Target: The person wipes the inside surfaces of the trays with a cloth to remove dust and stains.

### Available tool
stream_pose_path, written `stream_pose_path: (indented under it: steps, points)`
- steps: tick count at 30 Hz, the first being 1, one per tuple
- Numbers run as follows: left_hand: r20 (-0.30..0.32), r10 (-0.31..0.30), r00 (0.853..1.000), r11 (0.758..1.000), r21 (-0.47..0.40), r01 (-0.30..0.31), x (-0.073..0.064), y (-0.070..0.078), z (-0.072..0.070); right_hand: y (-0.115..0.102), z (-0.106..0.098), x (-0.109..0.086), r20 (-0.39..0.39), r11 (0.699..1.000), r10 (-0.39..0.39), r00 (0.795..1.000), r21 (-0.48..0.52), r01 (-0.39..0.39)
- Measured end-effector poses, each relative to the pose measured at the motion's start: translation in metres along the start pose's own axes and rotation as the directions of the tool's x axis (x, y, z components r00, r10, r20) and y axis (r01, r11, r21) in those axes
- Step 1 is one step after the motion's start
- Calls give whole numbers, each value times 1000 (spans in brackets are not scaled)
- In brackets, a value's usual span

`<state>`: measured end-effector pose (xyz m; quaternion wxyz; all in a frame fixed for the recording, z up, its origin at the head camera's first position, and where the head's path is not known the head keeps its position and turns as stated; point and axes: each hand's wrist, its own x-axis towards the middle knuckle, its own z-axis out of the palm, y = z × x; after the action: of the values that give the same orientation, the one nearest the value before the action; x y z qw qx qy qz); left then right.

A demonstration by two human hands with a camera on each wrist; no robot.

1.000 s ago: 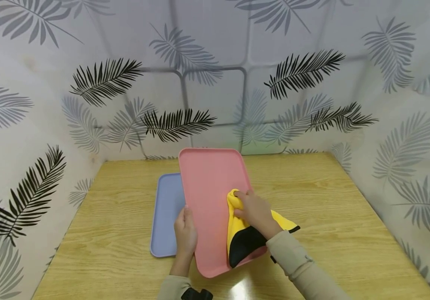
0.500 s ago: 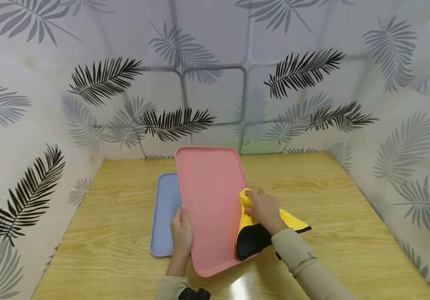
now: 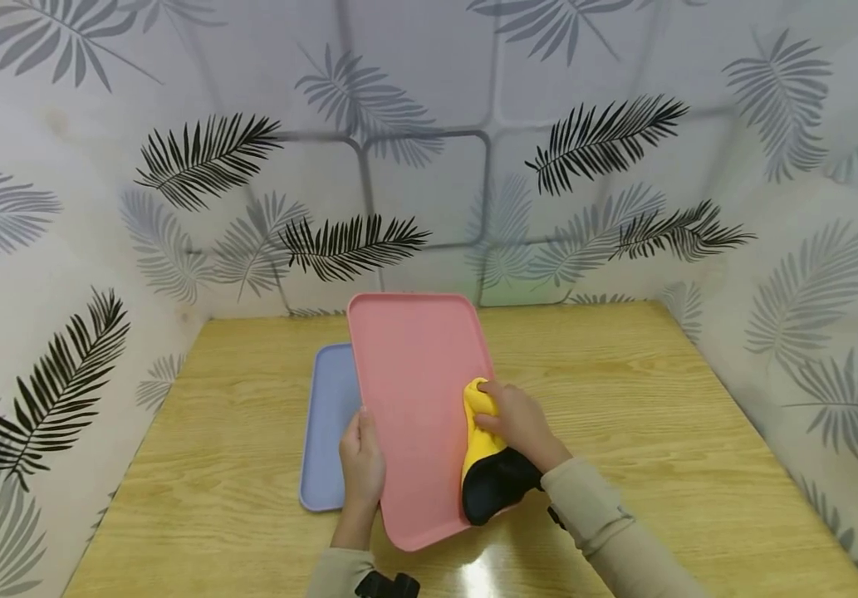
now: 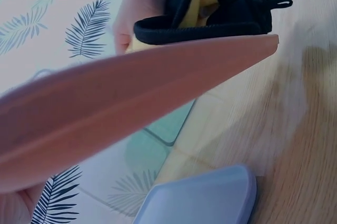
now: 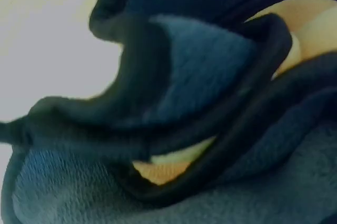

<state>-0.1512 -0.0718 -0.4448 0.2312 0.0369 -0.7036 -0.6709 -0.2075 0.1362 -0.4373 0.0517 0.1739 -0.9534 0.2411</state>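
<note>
A pink rectangular tray [image 3: 417,374] is tilted up over the table, its left edge gripped by my left hand [image 3: 363,465] with the thumb on the face side. My right hand [image 3: 522,422] holds a bunched yellow and black cloth [image 3: 484,440] against the tray's right part. The cloth's dark lower corner hangs over the tray's lower right area. In the left wrist view the tray [image 4: 121,87] shows edge-on, with the cloth [image 4: 210,29] on its face. Dark folds of the cloth [image 5: 210,77] fill the right wrist view and hide the right fingers there.
A blue tray [image 3: 324,448] lies flat on the wooden table [image 3: 212,465], partly behind the pink tray. Leaf-patterned sheeting [image 3: 429,191] stands behind the table and along both sides. A black strap [image 3: 387,585] sits on the left wrist.
The pink tray and left hand have shifted slightly left. My right hand moved the cloth right, then back left; its yellow corner no longer sticks out to the right.
</note>
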Motion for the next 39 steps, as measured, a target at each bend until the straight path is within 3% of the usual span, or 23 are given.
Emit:
stream_pose_path:
  steps: [6, 20, 27, 39]
  points:
    - [-7, -7, 1000, 1000, -3, 7, 0, -1, 2, -24, 2, 0, -4, 996, -30, 1000, 80, 30]
    - [5, -36, 999, 999, -19, 36, -3, -1, 5, -72, 9, -5, -14, 990, -104, 995, 100, 104]
    - [3, -14, 1000, 1000, -19, 14, -5, 0, 6, -87, 11, -9, -33, 982, -145, 989, 119, 148]
    - [-2, 8, 1000, 999, -31, -8, -6, -5, 9, -107, 13, -14, -46, 938, -241, 969, 245, 245]
